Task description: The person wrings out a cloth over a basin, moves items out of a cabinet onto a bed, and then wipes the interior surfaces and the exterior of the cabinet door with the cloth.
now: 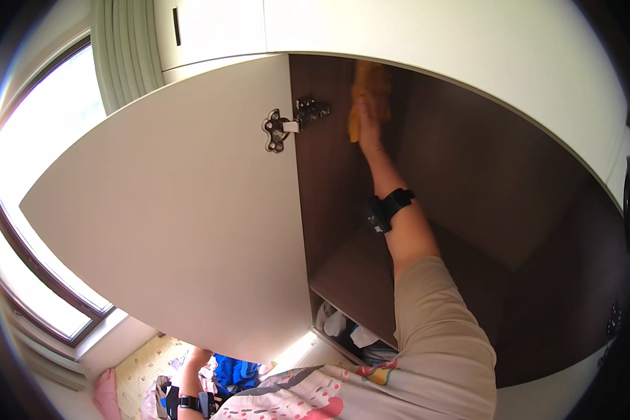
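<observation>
Inside the dark brown wardrobe compartment (451, 157), my right hand (370, 113) presses a yellow cloth (365, 79) against the upper part of the left side wall. The hand and cloth are slightly blurred. Low at the left, my left hand (202, 357) is at the bottom edge of the open white door (178, 210). Its fingers are mostly hidden by that door, so their grip is unclear. Each wrist wears a black strap with a small device.
A metal hinge (277, 131) joins the door to the side wall. Beneath the compartment's floor panel (357, 299), white fabric items (333, 321) lie in a lower space. Clothes (236, 370) are heaped on a patterned mat (142, 362). A window (47, 131) and green curtain (123, 52) are at left.
</observation>
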The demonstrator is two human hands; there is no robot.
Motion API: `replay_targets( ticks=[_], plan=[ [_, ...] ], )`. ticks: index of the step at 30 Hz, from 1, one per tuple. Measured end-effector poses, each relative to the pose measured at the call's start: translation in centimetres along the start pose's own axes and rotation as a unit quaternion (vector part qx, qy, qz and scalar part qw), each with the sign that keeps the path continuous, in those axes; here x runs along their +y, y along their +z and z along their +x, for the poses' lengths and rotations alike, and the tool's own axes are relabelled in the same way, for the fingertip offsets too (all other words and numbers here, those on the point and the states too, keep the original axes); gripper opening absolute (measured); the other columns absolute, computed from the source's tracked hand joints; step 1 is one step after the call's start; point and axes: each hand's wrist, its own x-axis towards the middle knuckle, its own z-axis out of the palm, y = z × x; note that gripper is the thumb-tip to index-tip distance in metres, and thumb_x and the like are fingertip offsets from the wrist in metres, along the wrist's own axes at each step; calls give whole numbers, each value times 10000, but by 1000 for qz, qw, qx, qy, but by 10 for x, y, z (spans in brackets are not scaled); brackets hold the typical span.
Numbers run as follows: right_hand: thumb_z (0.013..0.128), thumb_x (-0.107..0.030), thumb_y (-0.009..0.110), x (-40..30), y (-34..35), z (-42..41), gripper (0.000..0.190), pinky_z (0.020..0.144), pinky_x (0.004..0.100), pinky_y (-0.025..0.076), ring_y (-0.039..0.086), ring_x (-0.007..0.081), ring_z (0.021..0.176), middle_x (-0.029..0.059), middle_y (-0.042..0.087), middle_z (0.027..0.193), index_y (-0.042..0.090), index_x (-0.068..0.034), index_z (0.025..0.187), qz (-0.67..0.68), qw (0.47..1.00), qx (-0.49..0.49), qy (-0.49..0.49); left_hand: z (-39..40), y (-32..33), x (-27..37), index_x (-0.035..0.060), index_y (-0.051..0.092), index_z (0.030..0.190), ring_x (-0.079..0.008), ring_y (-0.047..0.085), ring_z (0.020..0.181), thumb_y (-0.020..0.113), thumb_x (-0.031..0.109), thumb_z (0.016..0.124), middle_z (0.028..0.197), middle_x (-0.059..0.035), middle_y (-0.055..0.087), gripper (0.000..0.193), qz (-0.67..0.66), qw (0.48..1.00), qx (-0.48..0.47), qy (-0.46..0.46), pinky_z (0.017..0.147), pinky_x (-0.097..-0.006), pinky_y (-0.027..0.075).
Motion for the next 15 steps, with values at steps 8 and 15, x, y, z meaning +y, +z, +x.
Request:
replay_targets(
  ticks=[8,15],
  plan=[
    [1019,-421,490,107,27,22,568,1196,426,246,361,319,1424,149,413,1524,448,-75,1467,116,979,60,156,-28,-10,40,59,722,1093,-244,684,973,847,173,728,1024,-143,741,402,-60,982,-122,-130,870,-383,540],
    [1015,-487,452,155,33,35,642,1202,412,229,322,303,1443,141,362,1550,370,-77,1501,114,966,53,225,-37,-13,82,39,743,986,-204,697,795,817,85,752,882,-105,745,250,-83,993,1,-89,749,-364,566]
  ],
)
